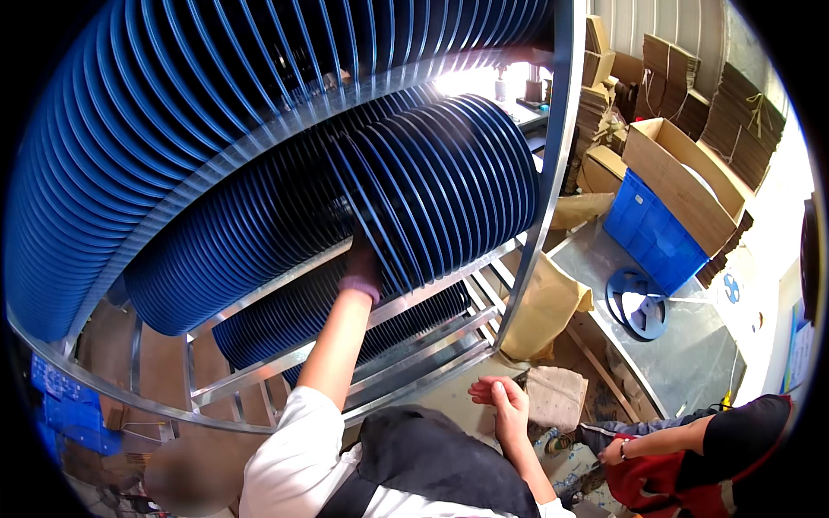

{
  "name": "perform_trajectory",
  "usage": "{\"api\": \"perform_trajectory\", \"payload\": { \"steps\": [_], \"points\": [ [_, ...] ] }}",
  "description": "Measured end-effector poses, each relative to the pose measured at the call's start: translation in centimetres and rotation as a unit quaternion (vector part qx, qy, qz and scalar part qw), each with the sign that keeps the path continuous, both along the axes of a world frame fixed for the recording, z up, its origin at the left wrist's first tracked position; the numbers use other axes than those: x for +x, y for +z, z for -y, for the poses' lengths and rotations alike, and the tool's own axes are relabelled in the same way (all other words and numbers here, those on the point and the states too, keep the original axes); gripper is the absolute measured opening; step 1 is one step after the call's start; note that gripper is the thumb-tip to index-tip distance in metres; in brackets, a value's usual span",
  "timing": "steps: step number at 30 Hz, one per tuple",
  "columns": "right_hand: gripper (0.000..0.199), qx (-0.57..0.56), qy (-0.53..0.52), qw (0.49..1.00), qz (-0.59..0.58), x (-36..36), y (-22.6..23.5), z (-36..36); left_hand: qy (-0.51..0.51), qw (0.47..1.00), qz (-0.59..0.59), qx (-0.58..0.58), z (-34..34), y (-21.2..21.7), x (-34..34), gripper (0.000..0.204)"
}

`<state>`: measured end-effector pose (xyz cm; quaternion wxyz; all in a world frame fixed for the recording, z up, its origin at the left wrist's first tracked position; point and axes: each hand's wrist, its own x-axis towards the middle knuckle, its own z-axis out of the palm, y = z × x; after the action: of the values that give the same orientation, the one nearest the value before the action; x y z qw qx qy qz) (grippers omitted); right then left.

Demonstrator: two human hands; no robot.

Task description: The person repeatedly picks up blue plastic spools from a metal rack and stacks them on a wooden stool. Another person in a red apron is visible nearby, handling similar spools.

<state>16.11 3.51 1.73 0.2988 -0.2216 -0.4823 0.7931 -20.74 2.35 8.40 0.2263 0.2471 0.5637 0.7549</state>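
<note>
Rows of thin blue reels [449, 173] stand on edge in a metal rack [561, 129]. My left hand [361, 263], in a dark glove with a purple cuff, reaches up into the middle row. It grips the lower edge of one blue reel [350, 194] that sits askew from its neighbours. The fingertips are hidden between the reels. My right hand [501, 399] hangs low in front of my black apron [440, 457], fingers curled shut with nothing in them, away from the rack.
Another person crouches at lower right, in red and black, one hand [617, 451] near a knee. A loose blue reel [637, 302] lies on the grey floor sheet. A blue crate [652, 233], open cardboard boxes [682, 173], flattened cartons and brown paper sacks [544, 302] crowd the right side.
</note>
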Motion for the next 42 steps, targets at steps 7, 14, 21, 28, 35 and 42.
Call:
{"api": "perform_trajectory", "payload": {
  "steps": [7, 14, 21, 28, 35, 42],
  "points": [
    [0.031, 0.001, -0.03, 0.999, 0.009, 0.1, 0.0, 0.2, 0.023, 0.94, -0.305, -0.152, -0.3, -1.8, -1.3, 0.048],
    [0.029, -0.028, -0.082, 0.996, 0.01, 1.1, -0.4, 1.3, 0.084, 0.994, -0.032, 0.067, -0.1, -1.7, 5.0, 0.073],
    [0.028, -0.05, -0.112, 0.99, 0.074, 2.4, -4.7, 2.1, -0.034, 0.776, -0.629, -0.019, 2.0, -7.0, 18.8, 0.059],
    [0.025, -0.2, -0.466, 0.854, 0.117, 3.3, -13.4, 11.2, -0.74, 0.309, -0.504, -0.32, -8.8, -24.6, 22.1, 0.059],
    [0.034, -0.107, -0.57, 0.748, 0.322, 11.4, -17.7, 31.9, -0.727, 0.256, -0.478, -0.421, 1.4, -25.3, 21.6, 0.058],
    [0.047, -0.256, -0.142, 0.657, 0.694, 18.1, -33.3, 47.4, -0.703, 0.337, -0.382, -0.496, 9.4, -28.2, 20.1, 0.055]
  ]
}}
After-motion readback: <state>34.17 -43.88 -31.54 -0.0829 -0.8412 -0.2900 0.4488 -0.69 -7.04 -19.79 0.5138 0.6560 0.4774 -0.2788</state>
